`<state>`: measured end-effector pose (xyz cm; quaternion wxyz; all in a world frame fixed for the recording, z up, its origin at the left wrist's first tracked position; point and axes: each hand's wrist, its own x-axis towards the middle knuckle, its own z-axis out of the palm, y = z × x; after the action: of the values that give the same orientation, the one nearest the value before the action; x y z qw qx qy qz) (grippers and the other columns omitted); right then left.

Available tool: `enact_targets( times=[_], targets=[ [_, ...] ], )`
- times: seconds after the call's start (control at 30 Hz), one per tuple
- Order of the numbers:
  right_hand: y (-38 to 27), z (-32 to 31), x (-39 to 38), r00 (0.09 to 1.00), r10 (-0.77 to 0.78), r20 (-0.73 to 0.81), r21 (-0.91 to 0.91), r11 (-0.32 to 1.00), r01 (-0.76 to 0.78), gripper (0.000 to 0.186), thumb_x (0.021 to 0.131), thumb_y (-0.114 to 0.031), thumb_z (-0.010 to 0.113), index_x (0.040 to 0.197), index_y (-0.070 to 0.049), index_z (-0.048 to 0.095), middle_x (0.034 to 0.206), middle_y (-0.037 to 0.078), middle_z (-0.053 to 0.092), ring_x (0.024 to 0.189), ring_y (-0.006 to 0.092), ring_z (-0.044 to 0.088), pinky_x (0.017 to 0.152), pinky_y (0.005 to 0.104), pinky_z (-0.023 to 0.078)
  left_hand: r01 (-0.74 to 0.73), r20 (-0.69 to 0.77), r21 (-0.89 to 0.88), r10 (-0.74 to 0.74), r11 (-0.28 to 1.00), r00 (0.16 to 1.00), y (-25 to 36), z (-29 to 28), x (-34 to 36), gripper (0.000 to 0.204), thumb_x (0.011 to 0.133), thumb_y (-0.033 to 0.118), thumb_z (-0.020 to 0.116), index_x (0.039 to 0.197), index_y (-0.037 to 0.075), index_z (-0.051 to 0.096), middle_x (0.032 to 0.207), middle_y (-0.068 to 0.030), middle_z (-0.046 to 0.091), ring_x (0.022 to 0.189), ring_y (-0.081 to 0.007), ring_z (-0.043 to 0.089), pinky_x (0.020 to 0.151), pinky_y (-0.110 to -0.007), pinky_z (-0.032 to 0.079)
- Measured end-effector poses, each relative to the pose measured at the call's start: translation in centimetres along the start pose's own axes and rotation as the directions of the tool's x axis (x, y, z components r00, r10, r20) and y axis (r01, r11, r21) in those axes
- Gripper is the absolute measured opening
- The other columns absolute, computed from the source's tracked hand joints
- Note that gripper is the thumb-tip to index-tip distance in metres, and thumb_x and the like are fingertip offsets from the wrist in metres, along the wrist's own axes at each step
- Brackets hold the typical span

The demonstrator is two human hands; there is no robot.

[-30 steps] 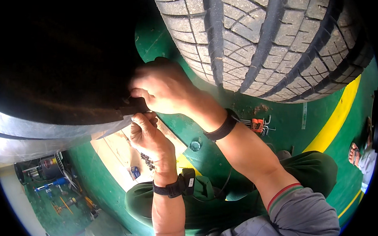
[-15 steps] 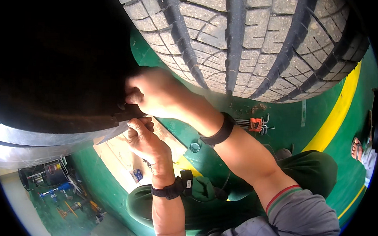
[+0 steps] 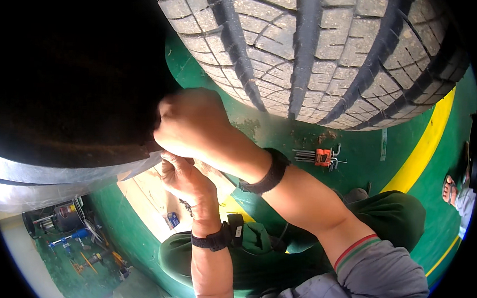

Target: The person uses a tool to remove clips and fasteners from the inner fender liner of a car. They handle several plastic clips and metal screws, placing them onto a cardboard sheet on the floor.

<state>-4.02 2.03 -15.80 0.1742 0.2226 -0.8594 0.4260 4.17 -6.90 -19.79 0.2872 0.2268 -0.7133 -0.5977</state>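
My left hand [image 3: 188, 183] is closed at the corner of a car's silver bumper [image 3: 88, 175], thumb and fingertips pressed at its edge. Just above it my right hand [image 3: 189, 120] is curled with its back toward me, against the dark wheel-arch liner [image 3: 78, 151]. The fingertips of that hand are hidden, and so is whatever they may hold. A large tyre [image 3: 306, 56] with deep grooves hangs over the top of the view, close to my right forearm.
An orange holder of hex keys [image 3: 322, 157] lies on the green floor under the tyre. Light boards [image 3: 146, 201] lie beneath my left hand. Several tools, among them a blue one [image 3: 72, 238], are at lower left. Another person's foot [image 3: 449, 189] shows at far right.
My right hand has turned so its back faces me and its fingertips are now hidden. Its wrist has come slightly lower and left. My left hand stays at the bumper edge.
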Motion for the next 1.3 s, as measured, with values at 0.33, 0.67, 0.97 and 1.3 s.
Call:
enact_targets(
  times=[0.33,0.67,0.97,1.3],
  targets=[
    [3.7,-0.6,-0.4,0.892,0.154,0.425,0.844,0.290,-0.452,0.022,0.093,-0.013,0.060,0.109,0.003,0.062,0.093,0.011,0.066,0.084,0.0210,0.066,0.076,0.0327,0.054,-0.042,-0.031,0.094,0.045,0.995,0.999,0.3,0.5,-0.1,0.052,0.098,0.051,0.054,0.068,0.008,0.054,0.064,0.0015,0.050,0.061,-0.0084,0.039,0.060,-0.025,0.032],
    [2.9,4.2,-3.3,0.902,0.294,0.316,0.819,-0.565,-0.103,0.039,0.098,-0.030,0.059,0.117,0.005,0.056,0.104,0.018,0.067,0.088,0.0244,0.069,0.081,0.0316,0.058,-0.084,-0.014,0.053,0.085,0.995,0.996,0.0,0.4,0.0,0.051,0.098,0.050,0.054,0.069,0.008,0.052,0.064,0.0013,0.051,0.061,-0.0085,0.039,0.061,-0.025,0.033],
    [-0.5,-0.2,-1.4,0.776,0.628,0.047,0.789,0.454,-0.415,0.026,0.100,-0.022,0.055,0.085,-0.003,0.065,0.060,0.006,0.062,0.051,0.0116,0.060,0.050,0.0285,0.047,0.035,-0.111,0.241,-0.009,0.970,0.994,1.3,1.2,-0.6,0.046,0.102,0.038,0.052,0.068,0.006,0.053,0.065,-0.0007,0.055,0.064,-0.0087,0.044,0.062,-0.026,0.037],
    [3.9,1.4,-2.7,0.872,0.148,0.466,0.778,-0.538,-0.324,0.034,0.100,-0.035,0.055,0.099,-0.003,0.068,0.080,0.006,0.066,0.065,0.0082,0.052,0.055,0.0223,0.036,-0.008,-0.047,0.067,0.011,0.998,0.999,0.4,0.7,-0.2,0.048,0.102,0.040,0.051,0.069,0.005,0.053,0.064,-0.0012,0.054,0.061,-0.0098,0.043,0.062,-0.026,0.037]
  ],
)
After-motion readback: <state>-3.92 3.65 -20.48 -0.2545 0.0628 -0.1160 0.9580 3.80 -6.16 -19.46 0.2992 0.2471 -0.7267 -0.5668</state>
